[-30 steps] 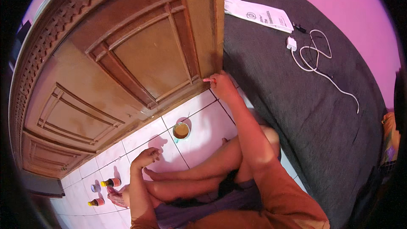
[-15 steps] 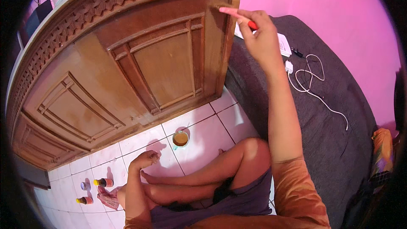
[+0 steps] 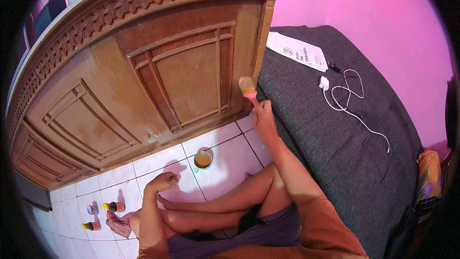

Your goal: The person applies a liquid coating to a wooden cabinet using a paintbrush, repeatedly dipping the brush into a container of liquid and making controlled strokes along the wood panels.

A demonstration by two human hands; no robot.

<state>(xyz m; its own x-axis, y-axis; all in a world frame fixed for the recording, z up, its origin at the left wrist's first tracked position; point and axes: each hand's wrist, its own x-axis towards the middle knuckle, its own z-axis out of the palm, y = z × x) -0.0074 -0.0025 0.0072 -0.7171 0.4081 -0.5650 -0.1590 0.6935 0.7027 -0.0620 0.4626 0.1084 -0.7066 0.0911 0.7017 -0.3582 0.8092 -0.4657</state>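
Note:
My right hand (image 3: 265, 119) is closed round the pink handle of a paintbrush (image 3: 248, 88). Its flat bristle head lies against the right-hand frame of a carved wooden cabinet (image 3: 187, 81), low near the corner. Parts of the cabinet front are lighter tan and others a darker reddish brown. In front of it, a glass cup (image 3: 202, 160) of brown liquid stands on the tiles. Over my bent leg hangs my left hand (image 3: 164, 182), its fingers loosely curled and nothing visible in them, to the left of the cup.
Two small yellow-capped bottles (image 3: 114, 206), a small round container (image 3: 91, 209) and a crumpled reddish cloth (image 3: 120, 224) are on the floor at left. On the right, a dark grey cushioned surface (image 3: 335, 129) bears a white packet (image 3: 299, 52) and a charger with cable (image 3: 324, 83).
My right hand has brought the brush down from the top right corner of the cabinet to its lower right frame. The left hand stays nearly still.

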